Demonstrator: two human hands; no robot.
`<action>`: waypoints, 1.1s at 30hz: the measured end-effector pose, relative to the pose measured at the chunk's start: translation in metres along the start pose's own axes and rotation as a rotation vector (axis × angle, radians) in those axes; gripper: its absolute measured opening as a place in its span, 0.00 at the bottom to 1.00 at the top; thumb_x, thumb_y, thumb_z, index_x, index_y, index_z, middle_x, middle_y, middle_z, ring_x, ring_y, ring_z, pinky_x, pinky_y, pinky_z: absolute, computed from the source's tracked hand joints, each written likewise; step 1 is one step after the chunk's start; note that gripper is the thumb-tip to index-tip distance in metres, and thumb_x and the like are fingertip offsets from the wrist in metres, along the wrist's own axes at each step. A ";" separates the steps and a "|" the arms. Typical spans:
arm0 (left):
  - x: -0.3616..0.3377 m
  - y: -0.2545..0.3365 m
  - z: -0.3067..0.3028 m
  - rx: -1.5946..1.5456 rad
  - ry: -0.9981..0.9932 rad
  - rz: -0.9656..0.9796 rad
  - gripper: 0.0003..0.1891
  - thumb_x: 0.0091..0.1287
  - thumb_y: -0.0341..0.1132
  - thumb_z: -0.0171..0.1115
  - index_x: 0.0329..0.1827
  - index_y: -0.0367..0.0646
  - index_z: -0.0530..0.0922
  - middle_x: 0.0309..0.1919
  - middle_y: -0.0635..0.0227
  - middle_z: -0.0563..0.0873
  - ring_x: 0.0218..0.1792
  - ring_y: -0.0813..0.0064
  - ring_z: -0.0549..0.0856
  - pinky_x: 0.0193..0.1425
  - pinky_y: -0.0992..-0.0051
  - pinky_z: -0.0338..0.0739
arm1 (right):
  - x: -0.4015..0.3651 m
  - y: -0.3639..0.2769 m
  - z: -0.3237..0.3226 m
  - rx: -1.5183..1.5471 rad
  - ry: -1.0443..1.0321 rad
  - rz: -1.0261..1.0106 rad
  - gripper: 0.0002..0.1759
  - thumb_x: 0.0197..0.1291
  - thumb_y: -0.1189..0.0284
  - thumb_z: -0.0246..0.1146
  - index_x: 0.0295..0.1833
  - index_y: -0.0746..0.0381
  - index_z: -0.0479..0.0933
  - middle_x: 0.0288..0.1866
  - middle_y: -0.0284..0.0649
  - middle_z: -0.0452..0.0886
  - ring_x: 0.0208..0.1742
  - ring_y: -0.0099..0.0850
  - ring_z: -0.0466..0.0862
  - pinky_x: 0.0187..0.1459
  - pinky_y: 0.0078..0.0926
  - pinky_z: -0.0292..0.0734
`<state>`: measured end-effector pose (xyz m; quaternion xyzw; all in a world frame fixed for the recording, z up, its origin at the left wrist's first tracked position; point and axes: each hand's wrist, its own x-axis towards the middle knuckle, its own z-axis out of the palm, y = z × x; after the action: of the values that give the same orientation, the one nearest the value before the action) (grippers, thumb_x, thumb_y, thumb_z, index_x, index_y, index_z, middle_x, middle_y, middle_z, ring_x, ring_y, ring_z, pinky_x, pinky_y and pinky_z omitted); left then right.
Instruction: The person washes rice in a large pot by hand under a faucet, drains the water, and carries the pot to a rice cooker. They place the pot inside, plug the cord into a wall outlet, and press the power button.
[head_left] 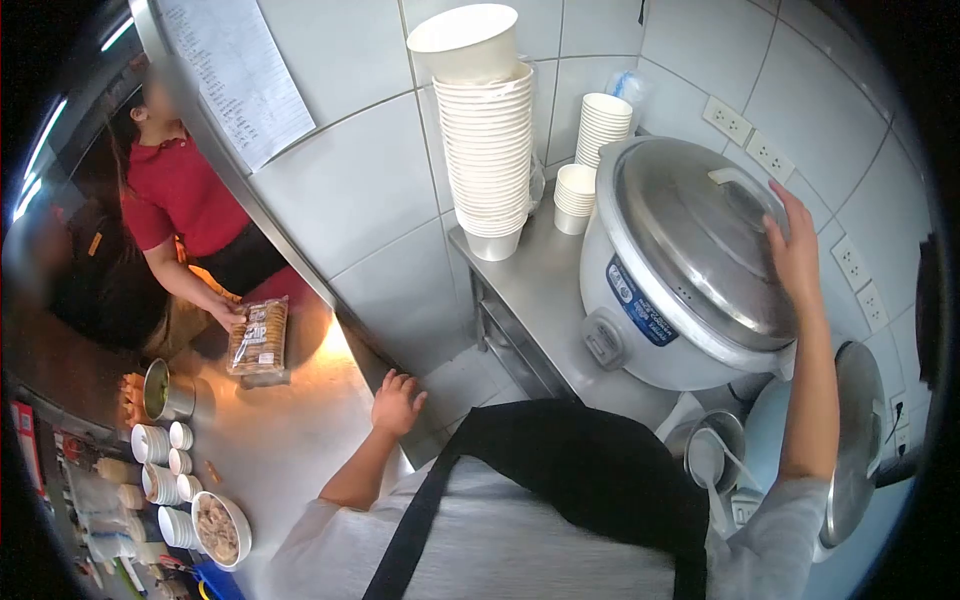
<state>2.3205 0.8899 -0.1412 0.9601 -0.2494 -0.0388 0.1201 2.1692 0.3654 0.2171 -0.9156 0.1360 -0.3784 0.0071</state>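
Note:
My right hand [793, 245] is at the far side of a large rice cooker [655, 350], its fingers spread beside the handle [745, 195] of the domed metal lid [700, 235]. The lid sits on the cooker, which has a blue label [640, 300] on its front. Low by the edge of the steel counter [300, 430], my left hand [397, 403] is held out with fingers loosely bent and nothing in it.
A tall stack of paper bowls [485, 150] and smaller cup stacks [604, 120] stand behind the cooker. Across the counter a person in red [190, 190] holds a packaged food [258, 338]. A bowl of meat [221, 530] and a pot with ladles [712, 450] flank me.

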 end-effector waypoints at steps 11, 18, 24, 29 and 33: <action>-0.004 0.006 -0.004 -0.005 0.016 -0.015 0.23 0.63 0.49 0.54 0.56 0.44 0.73 0.59 0.64 0.73 0.67 0.60 0.62 0.66 0.62 0.62 | 0.027 0.039 0.042 0.285 -0.197 0.183 0.25 0.60 0.76 0.55 0.64 0.49 0.67 0.60 0.44 0.73 0.63 0.36 0.70 0.62 0.29 0.62; -0.001 0.000 0.000 -0.004 0.025 0.006 0.23 0.64 0.50 0.53 0.55 0.43 0.73 0.58 0.62 0.73 0.66 0.59 0.62 0.65 0.63 0.62 | 0.028 0.045 0.047 0.239 -0.190 0.232 0.25 0.60 0.75 0.56 0.63 0.48 0.68 0.59 0.44 0.74 0.59 0.36 0.74 0.60 0.29 0.65; 0.000 -0.001 0.003 -0.015 0.036 0.011 0.23 0.63 0.50 0.54 0.54 0.43 0.74 0.57 0.61 0.74 0.65 0.58 0.63 0.65 0.63 0.63 | 0.025 0.040 0.048 0.223 -0.181 0.217 0.26 0.60 0.77 0.56 0.63 0.47 0.68 0.59 0.45 0.74 0.60 0.40 0.73 0.60 0.30 0.65; -0.002 -0.001 0.000 0.006 -0.019 -0.013 0.24 0.64 0.50 0.52 0.55 0.42 0.73 0.58 0.59 0.73 0.66 0.58 0.62 0.65 0.62 0.62 | 0.025 0.044 0.053 0.155 -0.147 0.155 0.23 0.61 0.73 0.55 0.63 0.50 0.68 0.60 0.46 0.72 0.63 0.41 0.70 0.62 0.32 0.63; -0.001 -0.001 0.000 0.029 -0.040 -0.018 0.25 0.65 0.50 0.51 0.58 0.43 0.72 0.59 0.60 0.72 0.66 0.58 0.62 0.65 0.62 0.63 | 0.022 0.036 0.049 0.154 -0.105 0.145 0.21 0.65 0.68 0.51 0.64 0.54 0.67 0.62 0.45 0.70 0.65 0.41 0.68 0.63 0.33 0.62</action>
<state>2.3198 0.8910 -0.1416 0.9631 -0.2434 -0.0556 0.1008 2.2090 0.3210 0.1935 -0.9185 0.1720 -0.3379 0.1119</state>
